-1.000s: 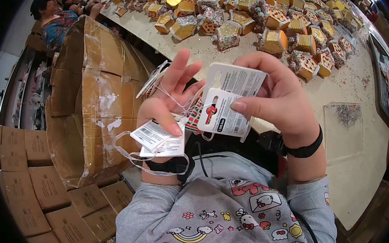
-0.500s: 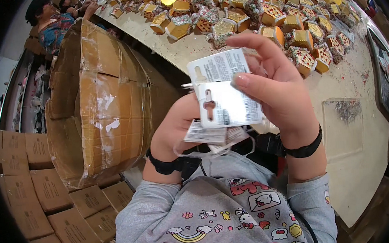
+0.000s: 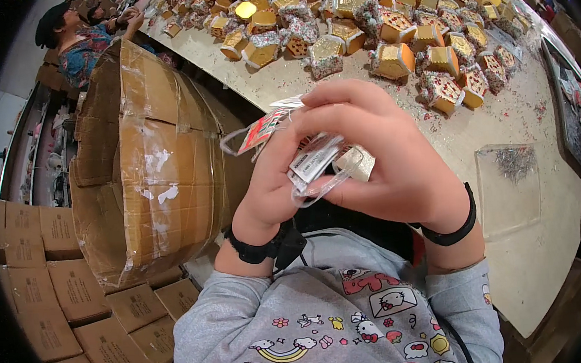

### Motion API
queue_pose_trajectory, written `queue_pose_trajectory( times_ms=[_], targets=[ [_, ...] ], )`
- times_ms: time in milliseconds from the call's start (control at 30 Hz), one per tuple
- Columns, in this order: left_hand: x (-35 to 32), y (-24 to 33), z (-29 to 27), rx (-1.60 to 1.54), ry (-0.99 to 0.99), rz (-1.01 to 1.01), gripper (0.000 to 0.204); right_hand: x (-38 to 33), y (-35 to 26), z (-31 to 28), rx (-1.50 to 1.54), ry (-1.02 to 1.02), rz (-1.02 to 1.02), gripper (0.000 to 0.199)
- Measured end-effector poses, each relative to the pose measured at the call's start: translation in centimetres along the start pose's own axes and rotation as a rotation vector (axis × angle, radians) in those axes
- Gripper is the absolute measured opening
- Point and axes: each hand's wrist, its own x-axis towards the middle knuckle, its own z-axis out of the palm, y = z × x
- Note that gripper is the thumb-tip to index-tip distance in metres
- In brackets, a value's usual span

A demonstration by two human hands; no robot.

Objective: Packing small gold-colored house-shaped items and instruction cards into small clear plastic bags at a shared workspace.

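Close together in front of my chest, both hands surround a bunch of printed hang tags (image 3: 317, 157) with clear plastic loops. My left hand (image 3: 267, 183) is closed round the tags. One red-and-green tag (image 3: 264, 129) with a loop sticks out past its far side. My right hand (image 3: 398, 156) curls over the bunch from the right, its fingertips at the far edge and its thumb by a clear loop (image 3: 325, 191). The hands partly hide the tags. Beyond them, a heap of small house-shaped decorations (image 3: 394, 26) with gold bases and speckled, glittery roofs covers the far table.
A large open cardboard box (image 3: 166, 157) stands at my left, beside stacked brown cartons (image 3: 112, 339). The pale table (image 3: 528, 251) runs along my right, with a clear plastic sheet (image 3: 510, 191) and a dark tray (image 3: 568, 112). Another person (image 3: 82, 44) is at the far left.
The white cards that faced me are turned away between my hands. My right hand has moved left and wrapped over the tags; a red-and-green tag now shows at the left.
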Motion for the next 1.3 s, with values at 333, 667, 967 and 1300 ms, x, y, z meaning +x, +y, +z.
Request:
queue_pose_trajectory(
  times_ms=[333, 667, 967, 1300],
  targets=[
    [-0.1, 0.1, 0.6, -0.382, 0.003, 0.393, 0.088, 0.2, -0.9, -1.1, 0.077, -0.104, -0.121, 0.032],
    [0.0, 0.5, -0.4, -0.022, 0.199, 0.383, 0.067, -0.1, -0.2, -0.7, 0.075, 0.015, -0.073, 0.018],
    [0.1, 0.1, 0.4, 0.158, 0.041, 0.417, 0.062, 0.4, 0.7, 3.9, -0.226, 0.363, -0.105, 0.016],
    [-0.4, 0.5, 0.1, 0.107, 0.132, 0.292, 0.052, 0.4, 0.8, 3.7, 0.068, 0.252, 0.056, 0.009]
  ],
)
